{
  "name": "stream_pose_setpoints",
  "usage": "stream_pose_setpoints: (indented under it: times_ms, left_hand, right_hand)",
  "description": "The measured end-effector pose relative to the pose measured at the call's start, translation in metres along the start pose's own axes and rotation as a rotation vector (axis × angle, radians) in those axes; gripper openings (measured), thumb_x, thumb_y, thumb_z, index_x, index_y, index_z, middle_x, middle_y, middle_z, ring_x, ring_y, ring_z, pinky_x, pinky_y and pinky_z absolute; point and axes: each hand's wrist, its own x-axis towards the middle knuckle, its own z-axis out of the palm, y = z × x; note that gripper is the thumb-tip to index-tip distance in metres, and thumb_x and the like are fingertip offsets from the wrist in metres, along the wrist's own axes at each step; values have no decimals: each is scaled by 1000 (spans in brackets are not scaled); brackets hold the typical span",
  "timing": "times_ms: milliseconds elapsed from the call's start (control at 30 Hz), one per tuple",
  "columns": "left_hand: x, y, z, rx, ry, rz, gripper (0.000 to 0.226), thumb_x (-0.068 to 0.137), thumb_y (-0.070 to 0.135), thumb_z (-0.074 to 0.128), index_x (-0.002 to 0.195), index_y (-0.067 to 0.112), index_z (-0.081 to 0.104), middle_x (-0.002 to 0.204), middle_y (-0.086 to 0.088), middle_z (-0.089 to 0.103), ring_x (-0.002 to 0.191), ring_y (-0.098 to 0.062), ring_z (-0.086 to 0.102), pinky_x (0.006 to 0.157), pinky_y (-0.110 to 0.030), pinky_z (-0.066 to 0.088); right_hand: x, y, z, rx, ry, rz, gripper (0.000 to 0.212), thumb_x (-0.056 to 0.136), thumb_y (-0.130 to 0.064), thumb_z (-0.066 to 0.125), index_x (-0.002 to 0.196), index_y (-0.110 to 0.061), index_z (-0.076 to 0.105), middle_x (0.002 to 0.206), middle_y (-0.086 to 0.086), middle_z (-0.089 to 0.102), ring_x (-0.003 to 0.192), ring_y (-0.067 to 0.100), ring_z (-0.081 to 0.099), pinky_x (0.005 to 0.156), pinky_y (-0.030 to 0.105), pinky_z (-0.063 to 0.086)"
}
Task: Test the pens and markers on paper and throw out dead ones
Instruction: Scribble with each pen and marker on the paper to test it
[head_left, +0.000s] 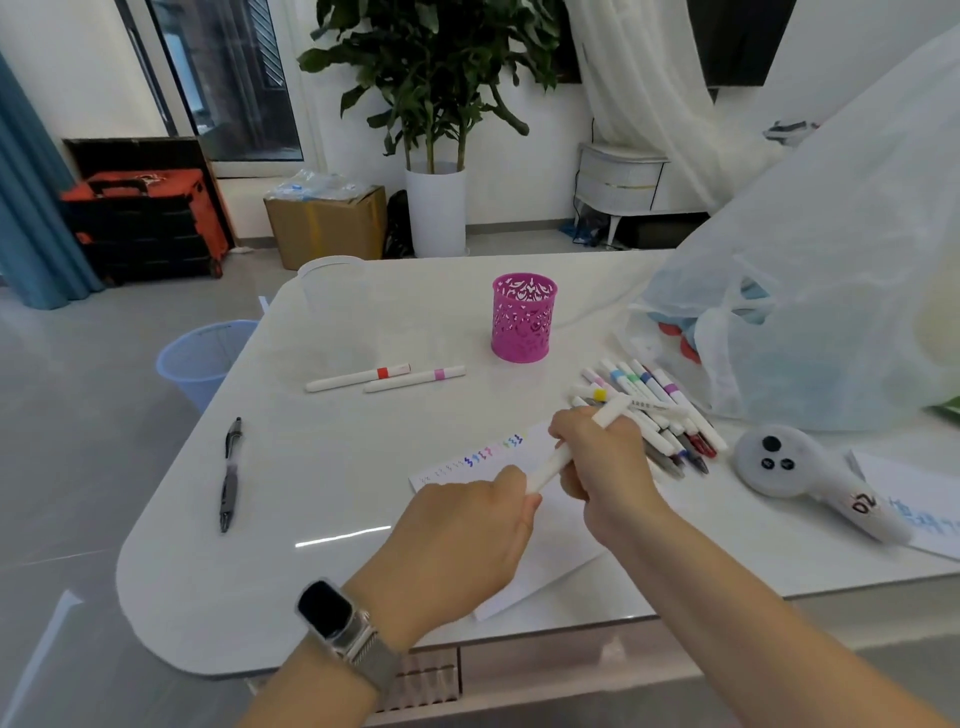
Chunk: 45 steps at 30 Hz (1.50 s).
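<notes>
Both hands meet over the sheet of paper (545, 540) near the counter's (322, 467) front edge. The right hand (602, 457) has its fingers curled round the upper part of a white marker (558, 457), which slants from about one o'clock down to seven. The left hand (462, 535), a watch (337, 618) on its wrist, pinches the marker's lower end with curled fingers. I cannot tell whether a cap is on or off.

Along the paper's far edge runs a row of small coloured squiggles (478, 454). Just beyond the right hand, at about two o'clock, lies a heap of markers (654, 410). Farther off at twelve stands a pink holder (523, 318), and at eleven two white markers lie side by side, one with a red band (358, 378), one with a pink band (414, 379). A black pen (229, 474) lies well apart at nine o'clock. A blue wastebasket (200, 358) stands on the floor past the counter's left edge. A white plastic bag (841, 291) sits at three o'clock, and a grey handheld device (800, 467) lies near it.
</notes>
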Motion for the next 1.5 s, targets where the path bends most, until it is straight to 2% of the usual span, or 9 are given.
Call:
stream_pose_setpoints:
  times_ms: [100, 200, 267, 400, 600, 700, 800, 1100, 1500]
  left_hand:
    - [2, -1, -1, -91, -4, -31, 28, 99, 42, 14, 88, 21, 29, 63, 5, 42, 56, -20, 45, 52, -31, 33]
    - [-19, -20, -4, -233, -71, -120, 26, 100, 38, 19, 82, 21, 28, 63, 4, 39, 63, -22, 44, 62, -32, 34]
    - [-35, -41, -11, -399, -82, -261, 29, 99, 39, 22, 75, 24, 31, 65, 1, 44, 63, -21, 44, 66, -36, 36]
    - [-19, -48, -8, -507, -60, -323, 35, 97, 43, 21, 75, 18, 34, 70, -3, 50, 66, -24, 48, 70, -39, 43]
    - [8, -9, 7, -495, -97, -226, 35, 97, 49, 23, 71, 26, 24, 62, 1, 42, 54, -17, 38, 52, -31, 30]
    - [7, -6, 12, -362, -174, -206, 35, 98, 47, 24, 70, 27, 21, 65, 4, 42, 53, -12, 37, 51, -26, 29]
    - [8, -6, 15, -327, -226, -207, 35, 98, 46, 27, 70, 27, 20, 67, 6, 41, 55, -10, 36, 52, -25, 29]
    - [16, -10, 17, -394, -275, -234, 34, 98, 44, 29, 70, 26, 22, 70, 5, 44, 58, -10, 39, 52, -26, 31]
    - [18, -7, 17, -381, -294, -253, 34, 98, 43, 29, 70, 26, 22, 71, 5, 43, 59, -10, 39, 52, -27, 30]
  right_hand:
    - [14, -2, 4, -8, -15, 42, 36, 79, 8, 46, 55, -14, 32, 44, -2, 25, 32, 11, 21, 41, 18, 17]
    - [54, -24, -41, 249, 267, 122, 20, 84, -2, 48, 67, -13, 43, 57, 3, 43, 46, 13, 47, 43, 20, 39]
    - [70, -38, -77, 208, 462, 17, 19, 84, -5, 50, 68, -14, 41, 60, 4, 38, 48, 14, 39, 39, 14, 30]
    - [72, -17, -69, 195, 202, -36, 28, 89, -12, 53, 62, -14, 42, 47, 1, 36, 37, 9, 30, 36, 14, 24]
    - [88, 5, -29, -39, -142, -65, 34, 95, -38, 52, 91, -8, 67, 67, 7, 70, 54, 14, 62, 47, 21, 48]
    - [94, 22, -20, -260, -124, -172, 20, 83, -27, 71, 72, -13, 63, 58, -4, 66, 51, 11, 54, 43, 19, 40]
    - [100, 34, -12, -354, -39, -285, 33, 79, -22, 72, 58, -12, 48, 44, -7, 56, 39, 5, 42, 41, 17, 33]
    - [108, 47, -8, -542, -63, -456, 31, 66, -16, 58, 62, 5, 35, 58, 19, 42, 55, 16, 35, 50, 28, 28]
    - [108, 46, -6, -635, -81, -480, 33, 72, -6, 59, 56, -12, 31, 51, 2, 29, 48, 10, 26, 43, 20, 21]
